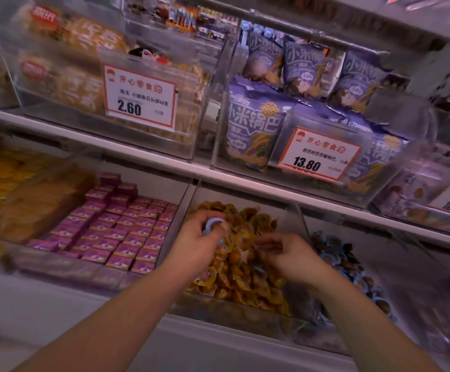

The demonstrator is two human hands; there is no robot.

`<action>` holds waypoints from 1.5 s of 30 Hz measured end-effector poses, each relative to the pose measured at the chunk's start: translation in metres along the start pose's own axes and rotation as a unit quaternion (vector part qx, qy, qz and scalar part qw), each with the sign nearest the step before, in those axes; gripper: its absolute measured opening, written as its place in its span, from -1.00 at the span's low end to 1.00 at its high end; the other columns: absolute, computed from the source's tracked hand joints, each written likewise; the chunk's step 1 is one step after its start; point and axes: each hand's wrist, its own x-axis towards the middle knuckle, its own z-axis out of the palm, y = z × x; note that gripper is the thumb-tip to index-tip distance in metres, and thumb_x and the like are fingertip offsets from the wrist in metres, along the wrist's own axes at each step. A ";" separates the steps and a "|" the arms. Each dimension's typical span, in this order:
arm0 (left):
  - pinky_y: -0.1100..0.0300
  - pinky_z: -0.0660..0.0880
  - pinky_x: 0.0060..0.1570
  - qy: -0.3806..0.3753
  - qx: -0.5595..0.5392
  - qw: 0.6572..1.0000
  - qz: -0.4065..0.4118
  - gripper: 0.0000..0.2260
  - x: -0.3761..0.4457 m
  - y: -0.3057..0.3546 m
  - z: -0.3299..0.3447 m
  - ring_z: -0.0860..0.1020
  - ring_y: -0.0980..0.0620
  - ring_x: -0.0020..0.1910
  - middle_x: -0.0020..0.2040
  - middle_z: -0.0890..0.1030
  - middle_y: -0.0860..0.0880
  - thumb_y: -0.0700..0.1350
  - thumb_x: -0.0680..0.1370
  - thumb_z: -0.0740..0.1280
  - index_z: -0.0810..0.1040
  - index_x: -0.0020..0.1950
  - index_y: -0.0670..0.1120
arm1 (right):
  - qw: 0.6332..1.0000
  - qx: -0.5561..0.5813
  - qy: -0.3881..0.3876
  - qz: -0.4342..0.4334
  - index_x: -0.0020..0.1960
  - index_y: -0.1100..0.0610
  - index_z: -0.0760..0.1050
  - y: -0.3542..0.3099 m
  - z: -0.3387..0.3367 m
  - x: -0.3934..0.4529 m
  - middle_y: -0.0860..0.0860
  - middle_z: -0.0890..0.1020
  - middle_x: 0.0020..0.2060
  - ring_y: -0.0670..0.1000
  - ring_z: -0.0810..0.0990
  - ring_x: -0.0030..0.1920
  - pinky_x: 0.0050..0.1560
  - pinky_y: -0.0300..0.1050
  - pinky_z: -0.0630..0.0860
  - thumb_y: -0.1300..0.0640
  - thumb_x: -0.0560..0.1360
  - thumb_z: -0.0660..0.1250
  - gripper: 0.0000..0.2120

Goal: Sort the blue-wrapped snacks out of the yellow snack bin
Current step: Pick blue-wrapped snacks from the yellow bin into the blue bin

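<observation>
Shop shelving fills the view, with a white shelf edge (pixel 148 157) running across above a lower row of clear bins. The yellow snack bin (pixel 296 213) sits in the middle of that row, its clear walls rising on both sides, so the open room for reaching is from the front and above. It is heaped with yellow-wrapped snacks (pixel 245 280). Just left is a tray of purple boxes (pixel 116 229); just right, a bin of blue-wrapped snacks (pixel 352 267). Above hang bags of purple-blue crisps (pixel 253 127) behind a price tag (pixel 317 154). The left hand (pixel 199 245) is curled closed around one blue-wrapped snack (pixel 213 226), lifted just over the pile's left side. The right hand (pixel 291 256) rests on the heap, fingers bent; it seems to pinch a wrapper, though blur hides it.
</observation>
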 end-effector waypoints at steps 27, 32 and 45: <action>0.16 0.34 0.30 -0.205 0.520 0.786 0.264 -0.65 0.004 -0.031 0.083 0.45 0.11 0.29 0.37 0.44 0.21 0.10 0.63 0.19 0.39 0.42 0.20 | 0.949 0.246 0.192 0.047 0.03 0.25 0.59 0.100 -0.109 -0.045 0.13 0.66 -0.17 -0.08 0.67 -0.27 -0.15 -0.06 0.67 0.16 0.59 0.33 -0.85; -0.04 0.27 0.35 -0.205 0.650 0.691 0.241 -0.55 0.014 -0.042 0.089 0.45 -0.05 0.29 0.29 0.52 0.15 0.17 0.53 0.26 0.40 0.42 0.16 | 0.961 0.245 0.072 0.107 0.00 0.09 0.66 0.110 -0.111 -0.036 -0.02 0.74 -0.07 -0.03 0.69 0.03 0.11 -0.10 0.56 -0.04 0.59 0.30 -0.75; -0.10 0.42 0.16 -0.088 0.589 0.754 0.276 -0.82 0.014 -0.010 0.049 0.59 -0.02 -0.10 -0.17 0.61 0.14 0.09 0.42 0.45 0.56 -0.02 0.13 | 0.942 -0.107 0.194 -0.251 0.23 0.00 0.53 0.042 -0.051 -0.033 -0.11 0.54 0.12 -0.18 0.51 0.09 0.09 -0.48 0.37 0.09 0.59 0.24 -0.76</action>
